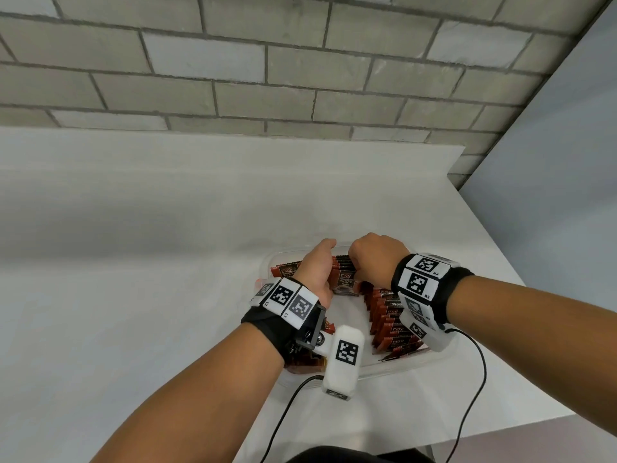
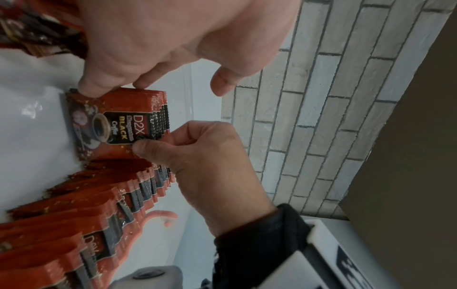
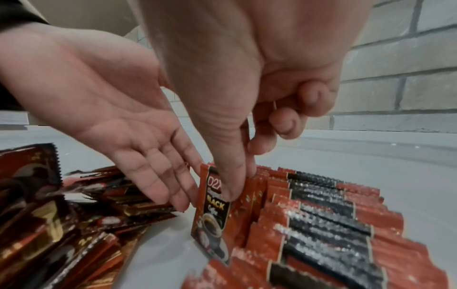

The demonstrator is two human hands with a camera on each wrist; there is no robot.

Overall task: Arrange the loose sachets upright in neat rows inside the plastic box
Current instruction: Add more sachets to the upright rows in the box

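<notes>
Both forearms fill the bottom of the head view, wrist bands with printed markers on them, and further up the two hands meet over the plastic box in the middle of the frame. Left hand has straight fingers laid against the side of a standing stack of sachets; right hand is curled at the other side of that stack. Lower right of the box there's a finished row leaning like dominoes. All of it sits on a white table.

Left wrist view: left fingers press flat along the stack's edge, thumb off in the air, so that hand grips nothing. Right hand's thumb and fingers pinch the front sachet near its top corner.

Right wrist view: thumb is pressed on the front sachet's face, with a fingertip behind it. Left palm is open beside it. Lower left of the frame is a loose pile lying flat in the box, so there's plenty left to do, I'd guess.

These look light, thin and slick, and they'll flop or fan out if you let go. I'd pinch at the crimped top edge and keep a flat hand bracing the row.
</notes>
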